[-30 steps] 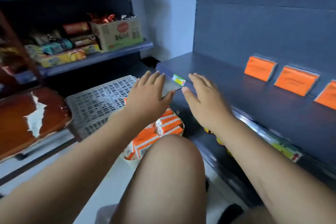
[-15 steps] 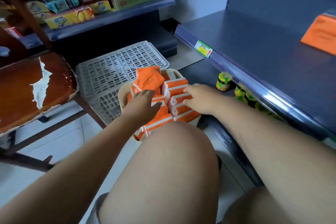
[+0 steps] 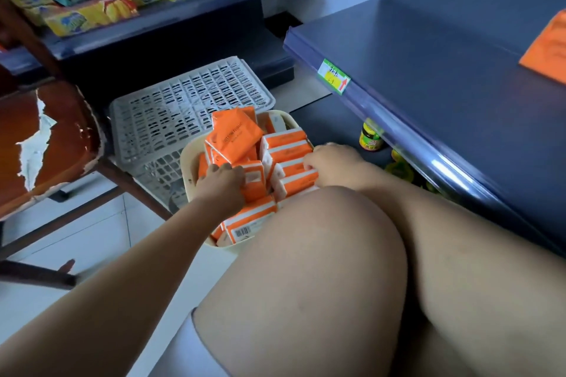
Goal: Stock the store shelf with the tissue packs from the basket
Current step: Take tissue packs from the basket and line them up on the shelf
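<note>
Left hand [image 3: 222, 182] and right hand [image 3: 332, 162] each gripped tissue packs [image 3: 288, 148] in the basket [image 3: 187, 156] beneath them, fingers curled. Risk: lifting might drag the tilted top pack [image 3: 234, 139], just beyond left hand, over the rim.

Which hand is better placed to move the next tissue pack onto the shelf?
Probably right: the right hand grips tissue packs on the basket's side nearest the shelf; the left hand is farther from it.
</note>
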Tool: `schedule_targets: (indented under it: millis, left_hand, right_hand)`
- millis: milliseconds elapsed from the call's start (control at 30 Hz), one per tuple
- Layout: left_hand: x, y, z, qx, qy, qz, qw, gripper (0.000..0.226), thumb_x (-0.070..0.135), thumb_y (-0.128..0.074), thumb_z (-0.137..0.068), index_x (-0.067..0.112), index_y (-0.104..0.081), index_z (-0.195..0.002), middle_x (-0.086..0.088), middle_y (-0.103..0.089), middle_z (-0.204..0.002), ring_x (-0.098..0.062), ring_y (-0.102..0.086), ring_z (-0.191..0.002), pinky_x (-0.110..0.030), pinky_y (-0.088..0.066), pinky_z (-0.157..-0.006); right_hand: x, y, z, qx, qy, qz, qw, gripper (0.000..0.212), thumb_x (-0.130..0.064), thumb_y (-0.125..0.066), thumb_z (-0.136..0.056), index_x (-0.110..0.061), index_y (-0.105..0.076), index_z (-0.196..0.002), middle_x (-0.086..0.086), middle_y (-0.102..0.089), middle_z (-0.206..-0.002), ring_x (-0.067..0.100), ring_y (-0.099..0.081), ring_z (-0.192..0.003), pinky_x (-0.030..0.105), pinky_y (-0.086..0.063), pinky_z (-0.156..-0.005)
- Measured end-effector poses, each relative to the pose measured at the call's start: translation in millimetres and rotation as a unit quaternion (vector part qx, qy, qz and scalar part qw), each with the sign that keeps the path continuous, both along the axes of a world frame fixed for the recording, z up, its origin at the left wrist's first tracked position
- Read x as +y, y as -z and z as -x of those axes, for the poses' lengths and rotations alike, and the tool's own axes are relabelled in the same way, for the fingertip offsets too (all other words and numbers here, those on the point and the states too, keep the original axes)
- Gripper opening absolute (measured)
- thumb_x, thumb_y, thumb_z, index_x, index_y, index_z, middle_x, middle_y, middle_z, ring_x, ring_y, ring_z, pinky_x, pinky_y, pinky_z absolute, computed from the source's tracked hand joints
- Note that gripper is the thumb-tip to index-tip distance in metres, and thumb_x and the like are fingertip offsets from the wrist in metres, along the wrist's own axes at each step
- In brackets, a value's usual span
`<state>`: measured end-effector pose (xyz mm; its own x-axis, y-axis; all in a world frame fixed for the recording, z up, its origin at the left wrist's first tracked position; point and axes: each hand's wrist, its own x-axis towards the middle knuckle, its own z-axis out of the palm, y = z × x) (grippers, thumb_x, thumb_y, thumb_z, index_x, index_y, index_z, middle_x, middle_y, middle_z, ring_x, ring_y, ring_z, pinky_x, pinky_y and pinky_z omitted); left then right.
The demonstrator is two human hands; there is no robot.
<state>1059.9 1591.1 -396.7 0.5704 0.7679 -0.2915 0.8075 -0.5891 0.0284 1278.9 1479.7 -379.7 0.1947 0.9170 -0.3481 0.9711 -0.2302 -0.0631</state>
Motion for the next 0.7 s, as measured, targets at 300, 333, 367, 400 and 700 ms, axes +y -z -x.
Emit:
schedule_targets:
  millis: [300,333,367,400,700]
  left_hand:
    - [23.6,-69.0,26.8,-0.340,-0.050,0.079,0.936,0.038,0.003,-0.082,-0.077,0.023,-0.069,-0.106,0.002,-0.068,-0.098,-0.020,-0.064,-0.089,-0.023,-0.048,-0.069]
    - [22.3,-82.1,28.1,-0.385,-0.056,0.101,0.915,0.037,0.000,-0.082,-0.078,0.024,-0.070,-0.104,0.002,-0.069,-0.099,-0.017,-0.065,-0.088,-0.017,-0.047,-0.066]
    - [21.1,-93.7,28.2,-0.423,-0.058,0.120,0.897,0.036,0.000,-0.082,-0.080,0.026,-0.071,-0.102,0.003,-0.070,-0.102,-0.015,-0.065,-0.089,-0.017,-0.047,-0.067]
    - [19.3,-105.6,26.8,-0.448,-0.057,0.131,0.883,0.035,0.002,-0.083,-0.081,0.029,-0.072,-0.100,0.003,-0.071,-0.103,-0.013,-0.066,-0.089,-0.020,-0.049,-0.069]
    - [-44.9,-187.6,-43.5,-0.572,0.037,0.234,0.785,0.059,-0.023,-0.060,-0.076,0.026,-0.074,-0.107,0.001,-0.070,-0.097,-0.005,-0.066,-0.078,-0.023,-0.053,-0.067]
  right_hand:
    - [-9.8,-55.4,15.2,0.321,0.199,-0.259,0.889,0.015,-0.019,-0.075,-0.089,-0.017,-0.072,-0.104,0.003,-0.074,-0.103,0.018,-0.068,-0.095,0.033,-0.053,-0.083]
    - [-15.0,-65.1,16.2,0.340,0.208,-0.281,0.873,0.015,-0.018,-0.075,-0.090,-0.016,-0.072,-0.104,0.004,-0.075,-0.102,0.017,-0.069,-0.094,0.032,-0.053,-0.082]
    - [-21.6,-74.7,15.9,0.350,0.219,-0.303,0.859,0.013,-0.018,-0.075,-0.090,-0.017,-0.073,-0.103,0.001,-0.075,-0.101,0.016,-0.070,-0.094,0.033,-0.054,-0.084]
    - [-29.7,-84.7,13.7,0.362,0.229,-0.327,0.843,0.011,-0.018,-0.075,-0.090,-0.020,-0.073,-0.101,-0.002,-0.076,-0.099,0.015,-0.071,-0.094,0.033,-0.055,-0.085]
    - [-148.8,-158.9,-20.6,0.382,0.335,-0.499,0.702,0.008,-0.018,-0.068,-0.099,-0.021,-0.070,-0.106,-0.001,-0.076,-0.102,0.009,-0.069,-0.089,0.033,-0.056,-0.078]
